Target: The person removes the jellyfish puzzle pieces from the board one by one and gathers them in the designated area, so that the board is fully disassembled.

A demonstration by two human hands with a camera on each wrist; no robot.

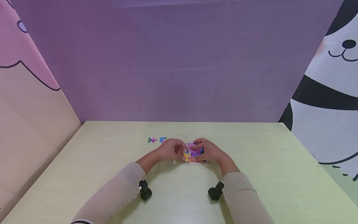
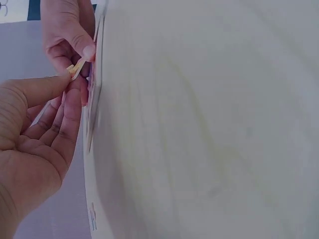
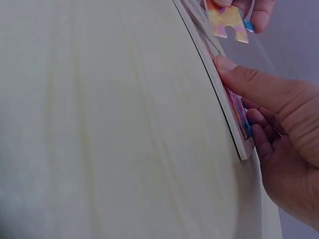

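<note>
A small colourful puzzle board (image 1: 196, 162) lies flat at the middle of the pale green table (image 1: 268, 174). My left hand (image 1: 172, 150) pinches a yellow-orange puzzle piece (image 1: 186, 155) at the board's left part. In the right wrist view that piece (image 3: 227, 21) hangs just over the board (image 3: 227, 117), held by the left hand's fingertips (image 3: 256, 17). My right hand (image 1: 208, 151) grips the board's right side, thumb (image 3: 234, 72) on its edge and fingers curled on its face. The left wrist view shows the piece (image 2: 76, 69) between my left hand (image 2: 67, 89) and the right hand (image 2: 70, 35).
Two loose puzzle pieces (image 1: 152, 140) (image 1: 162, 139) lie on the table just left of and beyond the hands. Black wrist cameras (image 1: 145, 189) (image 1: 215, 190) sit on both sleeves. A purple wall stands behind, with printed panels at both sides.
</note>
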